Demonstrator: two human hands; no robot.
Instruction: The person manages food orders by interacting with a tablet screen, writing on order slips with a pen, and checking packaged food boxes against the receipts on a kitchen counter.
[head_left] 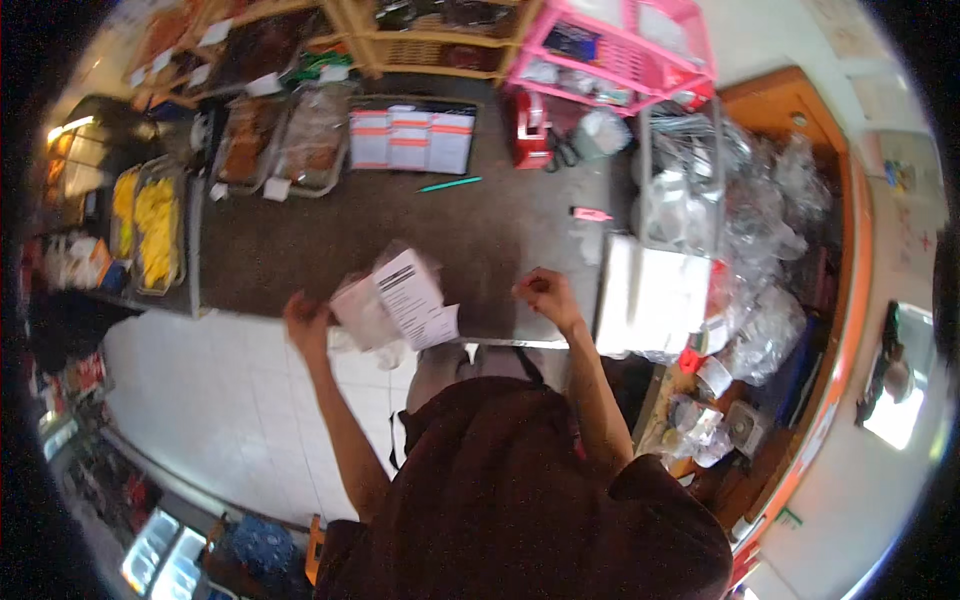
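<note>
A clear plastic bag (366, 312) with a pale, flat item inside lies at the table's front edge, left of my body. A white printed slip (408, 290) rests on it, and its lower end reaches the edge. My left hand (308, 320) is just beside the bag's left side, its fingers loosely apart and slightly blurred. Over the table to the right of the slip, my right hand (548, 296) is closed, thumb and fingers pressed together. Whatever it may hold is too small to make out.
On the dark table (300, 240) lie a teal pen (450, 185), a pink marker (591, 214) and order pads (410, 140). Behind stand a red tape dispenser (531, 130) and a pink basket (615, 50). White sheets (652, 295) lie right; a yellow-filled tray (158, 225) stands left.
</note>
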